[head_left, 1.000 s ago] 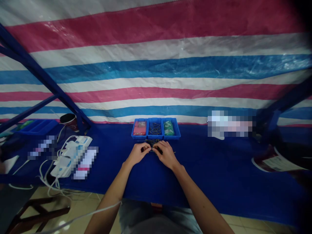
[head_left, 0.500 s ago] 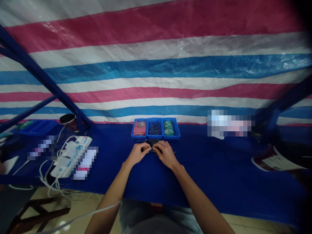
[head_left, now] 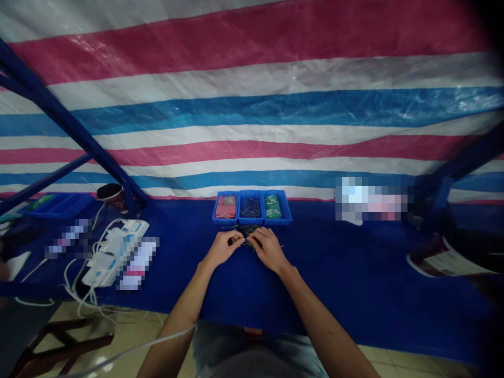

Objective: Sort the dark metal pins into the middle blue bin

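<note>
My left hand and my right hand meet almost fingertip to fingertip over the blue table, each closed in a pinch. Whatever lies between the fingertips is too small to name. Just behind and partly under the hands is a loose pile of thin dark screw-like pieces, a few reaching out past the right hand. Beyond the pile stand three joined blue bins: the left bin has pink and clear packets, the middle bin similar thin metal pieces, the right bin small pale pieces on green.
At left lie a white power strip with tangled cables, a dark cup and another blue tray. A dark red, labelled round object is at right. A striped tarp hangs behind the table, between blue frame bars.
</note>
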`<state>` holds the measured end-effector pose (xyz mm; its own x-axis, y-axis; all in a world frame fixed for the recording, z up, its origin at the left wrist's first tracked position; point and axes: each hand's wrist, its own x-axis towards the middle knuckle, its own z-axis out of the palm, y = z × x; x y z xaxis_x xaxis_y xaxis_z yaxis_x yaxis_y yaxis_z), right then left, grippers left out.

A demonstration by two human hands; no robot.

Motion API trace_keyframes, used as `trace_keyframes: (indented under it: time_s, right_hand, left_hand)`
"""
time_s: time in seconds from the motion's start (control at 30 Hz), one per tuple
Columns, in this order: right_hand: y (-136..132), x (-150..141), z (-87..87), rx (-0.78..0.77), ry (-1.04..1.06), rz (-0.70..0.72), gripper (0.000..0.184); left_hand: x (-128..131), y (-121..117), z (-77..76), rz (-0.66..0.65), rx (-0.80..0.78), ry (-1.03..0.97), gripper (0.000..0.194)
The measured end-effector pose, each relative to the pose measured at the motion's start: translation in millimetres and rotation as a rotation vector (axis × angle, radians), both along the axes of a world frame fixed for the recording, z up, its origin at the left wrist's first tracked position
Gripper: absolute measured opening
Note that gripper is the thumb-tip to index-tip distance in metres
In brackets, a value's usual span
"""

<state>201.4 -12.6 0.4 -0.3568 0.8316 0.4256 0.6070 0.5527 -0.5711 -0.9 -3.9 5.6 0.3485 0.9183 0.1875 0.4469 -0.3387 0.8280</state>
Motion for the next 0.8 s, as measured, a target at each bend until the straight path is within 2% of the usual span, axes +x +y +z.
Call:
trace_keyframes:
  time_s: [0.4, 0.63, 0.8]
  right_hand:
    - [0.7, -0.5, -2.4, 0.008, -0.049, -0.046, 0.039]
    - [-1.5, 1.4, 2.8, -0.011, 0.043, -0.022, 0.012]
    - [-0.4, 1.9, 0.7, -0.002, 0.056, 0.000, 0.014]
  left_hand:
    - [-0.7, -0.3, -0.1, -0.015, 0.017, 0.015, 0.029]
    - [-0.6, 0.0, 2.3, -0.020, 0.009, 0.005, 0.031]
    - [-0.4, -0.6, 3.1, -0.023, 0.003, 0.001, 0.029]
